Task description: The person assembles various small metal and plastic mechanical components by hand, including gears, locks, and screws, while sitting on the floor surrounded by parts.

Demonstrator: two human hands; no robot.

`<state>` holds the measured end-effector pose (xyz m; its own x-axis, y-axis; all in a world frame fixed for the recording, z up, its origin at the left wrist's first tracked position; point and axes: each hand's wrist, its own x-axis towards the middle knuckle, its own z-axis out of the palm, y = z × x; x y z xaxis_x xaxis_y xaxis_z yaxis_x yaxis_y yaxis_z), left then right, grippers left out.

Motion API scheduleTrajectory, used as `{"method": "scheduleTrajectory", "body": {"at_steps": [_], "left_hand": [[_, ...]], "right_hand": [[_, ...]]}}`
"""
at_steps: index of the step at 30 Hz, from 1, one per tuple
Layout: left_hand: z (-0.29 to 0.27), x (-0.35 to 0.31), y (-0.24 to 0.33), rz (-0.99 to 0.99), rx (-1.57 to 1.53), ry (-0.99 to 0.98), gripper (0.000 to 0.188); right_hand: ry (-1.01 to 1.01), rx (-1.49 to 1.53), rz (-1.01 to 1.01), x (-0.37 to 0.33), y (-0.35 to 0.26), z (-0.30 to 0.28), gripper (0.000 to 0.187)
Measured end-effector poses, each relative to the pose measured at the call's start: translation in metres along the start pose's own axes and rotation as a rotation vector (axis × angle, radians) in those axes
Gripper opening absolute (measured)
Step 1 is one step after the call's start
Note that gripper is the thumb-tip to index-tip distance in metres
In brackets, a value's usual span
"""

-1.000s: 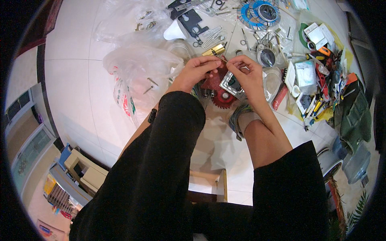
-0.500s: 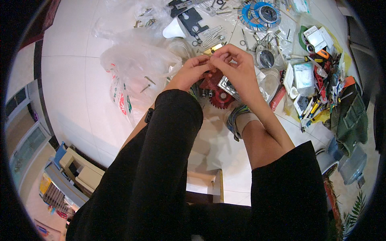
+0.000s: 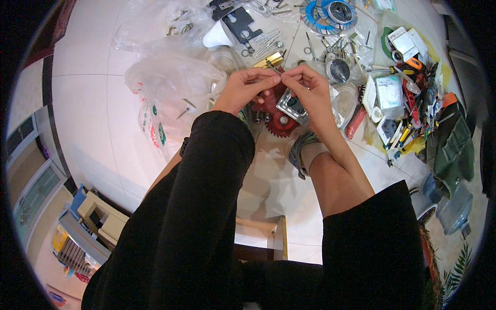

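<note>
My left hand [image 3: 240, 90] and my right hand [image 3: 315, 95] meet at the fingertips above the floor. Thumbs and forefingers of both are pinched together on a small thin metal piece [image 3: 275, 67], mostly covered by the fingers; its exact kind is too small to tell. Just beyond the hands lies a brass-coloured cylinder [image 3: 269, 60]. Below the fingers are a red toothed wheel [image 3: 280, 126] and a square silver metal part [image 3: 284, 107], both partly hidden by my right hand.
A crumpled clear plastic bag [image 3: 170, 82] spreads at left, with loose screws by it. Farther off lie a black metal plate [image 3: 240, 25], a white cone-shaped piece [image 3: 218, 35] and blue discs [image 3: 313, 18]. Tools [image 3: 405, 137] crowd the right beside a green cloth bag [image 3: 452, 150].
My hands have shifted slightly, the fingertips still together. More of the brass-coloured cylinder shows now. The whole view has moved a little.
</note>
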<state>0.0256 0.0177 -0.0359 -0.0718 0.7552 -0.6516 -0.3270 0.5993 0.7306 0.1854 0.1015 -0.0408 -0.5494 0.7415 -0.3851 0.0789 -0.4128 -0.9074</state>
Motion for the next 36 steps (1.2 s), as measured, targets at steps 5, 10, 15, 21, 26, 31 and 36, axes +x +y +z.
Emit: {"method": "scheduleTrajectory", "body": {"at_steps": [5, 10, 15, 21, 26, 31, 36], "left_hand": [[0.001, -0.002, 0.004, -0.028, -0.005, 0.026, 0.027], [0.001, 0.002, 0.001, -0.013, 0.002, 0.025, 0.028], [-0.004, 0.004, -0.004, -0.015, -0.047, 0.019, 0.028], [-0.002, 0.002, -0.001, -0.010, -0.034, -0.005, 0.029], [-0.002, 0.001, 0.001, -0.036, -0.065, -0.018, 0.028], [-0.002, 0.001, 0.000, -0.034, -0.107, -0.008, 0.025], [-0.003, 0.003, -0.001, -0.034, -0.114, -0.006, 0.024]], "right_hand": [[-0.042, -0.095, -0.020, -0.004, 0.011, -0.005, 0.007], [-0.091, -0.249, -0.103, -0.003, 0.011, -0.004, 0.010], [-0.078, -0.269, -0.137, -0.003, 0.013, 0.000, 0.012], [-0.072, -0.214, -0.115, 0.000, 0.019, -0.001, 0.014], [-0.041, -0.278, -0.140, -0.001, 0.016, -0.001, 0.014], [-0.039, -0.221, -0.119, -0.002, 0.013, 0.001, 0.013], [-0.026, -0.303, -0.205, -0.001, 0.015, 0.000, 0.014]]}}
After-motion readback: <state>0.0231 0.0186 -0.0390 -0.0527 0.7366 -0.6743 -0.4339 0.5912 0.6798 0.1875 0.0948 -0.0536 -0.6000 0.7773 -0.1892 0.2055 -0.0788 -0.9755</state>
